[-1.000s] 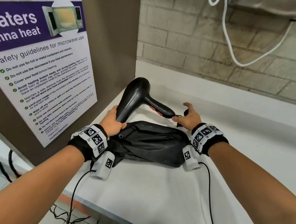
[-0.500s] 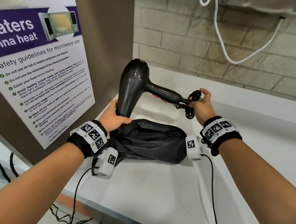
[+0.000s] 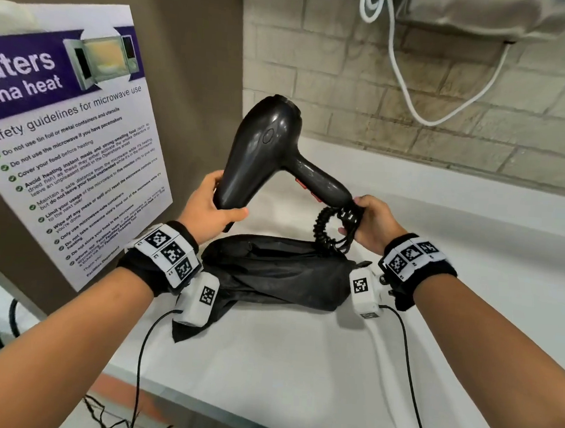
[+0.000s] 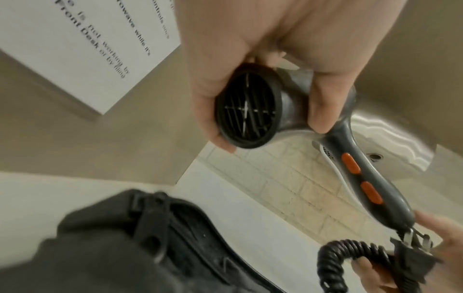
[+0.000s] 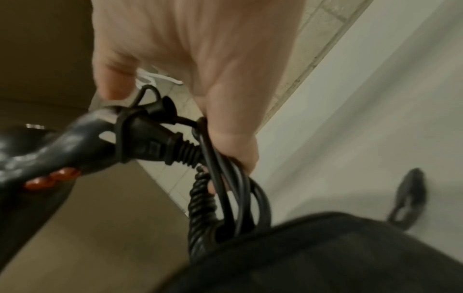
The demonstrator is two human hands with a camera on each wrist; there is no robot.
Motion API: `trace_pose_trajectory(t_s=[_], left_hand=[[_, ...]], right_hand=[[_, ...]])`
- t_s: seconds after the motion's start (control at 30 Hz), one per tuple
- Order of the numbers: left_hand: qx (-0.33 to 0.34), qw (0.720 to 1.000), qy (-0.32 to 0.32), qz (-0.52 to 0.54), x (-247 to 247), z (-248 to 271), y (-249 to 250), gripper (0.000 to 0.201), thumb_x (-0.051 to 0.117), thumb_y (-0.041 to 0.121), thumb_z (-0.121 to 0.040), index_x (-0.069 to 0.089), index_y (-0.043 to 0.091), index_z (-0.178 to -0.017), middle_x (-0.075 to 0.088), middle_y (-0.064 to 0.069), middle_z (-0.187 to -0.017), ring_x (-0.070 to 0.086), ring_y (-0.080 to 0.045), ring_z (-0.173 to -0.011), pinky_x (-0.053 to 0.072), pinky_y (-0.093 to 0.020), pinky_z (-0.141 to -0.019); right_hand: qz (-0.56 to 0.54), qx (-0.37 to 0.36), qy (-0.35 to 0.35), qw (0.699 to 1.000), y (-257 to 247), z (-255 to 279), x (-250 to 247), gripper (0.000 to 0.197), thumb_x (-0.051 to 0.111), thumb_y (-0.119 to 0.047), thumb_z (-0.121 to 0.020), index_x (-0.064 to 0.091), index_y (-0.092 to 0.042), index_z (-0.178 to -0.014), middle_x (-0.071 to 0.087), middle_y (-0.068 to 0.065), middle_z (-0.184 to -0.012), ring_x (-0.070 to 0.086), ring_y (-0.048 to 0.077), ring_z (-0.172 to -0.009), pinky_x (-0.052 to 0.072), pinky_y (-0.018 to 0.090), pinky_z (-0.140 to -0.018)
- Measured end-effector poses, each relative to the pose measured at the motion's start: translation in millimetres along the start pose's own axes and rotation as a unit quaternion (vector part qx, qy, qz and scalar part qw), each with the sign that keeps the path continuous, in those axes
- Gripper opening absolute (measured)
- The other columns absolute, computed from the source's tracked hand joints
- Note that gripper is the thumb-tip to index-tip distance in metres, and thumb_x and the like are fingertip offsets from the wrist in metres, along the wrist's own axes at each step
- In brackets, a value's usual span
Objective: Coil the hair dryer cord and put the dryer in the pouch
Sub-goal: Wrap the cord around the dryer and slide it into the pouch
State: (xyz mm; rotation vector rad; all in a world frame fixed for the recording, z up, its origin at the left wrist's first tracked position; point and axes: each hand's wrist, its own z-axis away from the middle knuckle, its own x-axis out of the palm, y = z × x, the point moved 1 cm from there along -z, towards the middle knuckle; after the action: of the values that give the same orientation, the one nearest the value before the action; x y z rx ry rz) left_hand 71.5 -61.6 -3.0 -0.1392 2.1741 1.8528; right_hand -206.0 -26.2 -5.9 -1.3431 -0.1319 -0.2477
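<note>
A black hair dryer [image 3: 265, 156] with orange switches [image 4: 351, 163] hangs in the air above the black pouch [image 3: 281, 270]. My left hand [image 3: 208, 209] grips its nozzle end [image 4: 246, 107], fingers and thumb wrapped around the barrel. My right hand [image 3: 370, 224] holds the coiled cord bundle [image 3: 331, 228] and the plug [image 5: 148, 142] at the end of the handle. The pouch lies on the white counter [image 3: 282, 362] under both hands, its zipper [image 4: 150, 224] open in the left wrist view.
A microwave safety poster [image 3: 67, 144] hangs on the brown panel to the left. Behind the counter is a brick wall [image 3: 397, 98] with a white cable [image 3: 414, 89] looping down from a wall unit. Thin black wires [image 3: 139, 364] trail from my wrist cameras over the counter's front edge.
Both hands have lifted the dryer up off the pouch. My left hand moved from the pouch edge onto the nozzle; the coiled cord now hangs from my right hand.
</note>
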Motion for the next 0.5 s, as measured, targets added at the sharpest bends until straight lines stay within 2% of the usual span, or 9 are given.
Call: trace_pose_trajectory(t_s=[0.03,0.07,0.1,0.13,0.2,0.27,0.37,0.43,0.5], left_hand=[[0.007,1.000,-0.008,-0.010,-1.5,0.1,1.8,0.064,0.071,0.000,-0.074,0.039,0.023,-0.124,0.050,0.007,-0.091,0.053,-0.016,-0.062,0.048,-0.024,-0.049],[0.010,1.000,-0.014,-0.018,-3.1,-0.2,2.0,0.064,0.071,0.000,-0.075,0.039,0.022,-0.126,0.050,0.007,-0.091,0.052,-0.016,-0.061,0.047,-0.022,-0.047],[0.011,0.999,-0.019,-0.025,-4.1,0.0,2.0,0.064,0.071,0.001,-0.075,0.039,0.022,-0.126,0.049,0.006,-0.090,0.052,-0.017,-0.061,0.047,-0.022,-0.047],[0.009,0.999,-0.024,-0.030,-4.6,0.0,0.6,0.063,0.071,0.001,-0.075,0.040,0.022,-0.126,0.050,0.005,-0.090,0.052,-0.017,-0.061,0.047,-0.022,-0.048],[-0.001,0.999,-0.032,-0.029,-4.5,0.8,-2.9,0.063,0.072,0.002,-0.075,0.041,0.020,-0.127,0.050,0.003,-0.090,0.052,-0.018,-0.064,0.047,-0.027,-0.052],[-0.012,0.999,-0.031,-0.035,-5.0,2.3,-6.7,0.066,0.072,0.003,-0.075,0.041,0.019,-0.131,0.051,0.005,-0.090,0.054,-0.017,-0.072,0.049,-0.030,-0.061],[-0.017,0.998,-0.039,-0.054,-5.9,5.1,-11.7,0.066,0.072,0.005,-0.076,0.040,0.019,-0.131,0.052,0.009,-0.093,0.055,-0.020,-0.089,0.048,-0.035,-0.080],[-0.017,0.997,-0.046,-0.051,-4.9,7.0,-13.2,0.063,0.071,0.005,-0.077,0.041,0.018,-0.130,0.052,0.009,-0.093,0.055,-0.019,-0.090,0.048,-0.031,-0.077],[-0.018,0.998,-0.047,-0.042,-2.9,7.2,-14.2,0.063,0.071,0.004,-0.077,0.040,0.018,-0.130,0.052,0.008,-0.093,0.055,-0.018,-0.087,0.048,-0.026,-0.070]], right_hand=[[0.034,0.011,-0.017,0.999,3.3,1.4,-1.9,0.008,0.049,-0.027,-0.084,0.053,-0.021,-0.087,0.061,-0.008,-0.072,0.048,0.008,-0.072,0.038,0.027,-0.068],[0.063,0.020,-0.031,0.997,6.3,3.3,-3.3,0.013,0.043,-0.030,-0.091,0.055,-0.024,-0.092,0.060,-0.009,-0.079,0.048,0.007,-0.074,0.037,0.027,-0.070],[0.077,0.028,-0.047,0.996,9.2,4.0,-3.9,0.016,0.042,-0.032,-0.093,0.056,-0.024,-0.096,0.059,-0.009,-0.082,0.049,0.005,-0.073,0.038,0.026,-0.071],[0.077,0.037,-0.057,0.995,10.3,5.8,-3.1,0.018,0.050,-0.037,-0.088,0.056,-0.023,-0.097,0.060,-0.009,-0.080,0.052,0.004,-0.070,0.039,0.026,-0.071],[0.061,0.054,-0.054,0.995,9.9,6.3,-2.0,0.033,0.062,-0.041,-0.068,0.057,-0.018,-0.090,0.061,-0.006,-0.067,0.056,0.005,-0.056,0.040,0.028,-0.067],[0.064,0.073,-0.044,0.994,7.6,5.6,-0.2,0.028,0.054,-0.031,-0.065,0.055,-0.012,-0.085,0.056,0.003,-0.066,0.054,0.009,-0.047,0.037,0.030,-0.063],[0.142,0.112,-0.061,0.982,2.7,4.9,5.1,0.027,0.048,-0.022,-0.061,0.055,-0.009,-0.084,0.056,0.004,-0.070,0.057,0.010,-0.051,0.042,0.025,-0.057],[0.235,0.132,-0.085,0.959,-3.1,6.4,13.1,0.021,0.053,-0.016,-0.062,0.055,-0.010,-0.082,0.054,0.004,-0.073,0.057,0.007,-0.052,0.046,0.020,-0.055],[0.312,0.135,-0.095,0.936,-7.1,7.6,22.0,0.012,0.064,-0.012,-0.077,0.055,-0.013,-0.083,0.050,0.002,-0.071,0.053,0.005,-0.054,0.045,0.015,-0.051]])
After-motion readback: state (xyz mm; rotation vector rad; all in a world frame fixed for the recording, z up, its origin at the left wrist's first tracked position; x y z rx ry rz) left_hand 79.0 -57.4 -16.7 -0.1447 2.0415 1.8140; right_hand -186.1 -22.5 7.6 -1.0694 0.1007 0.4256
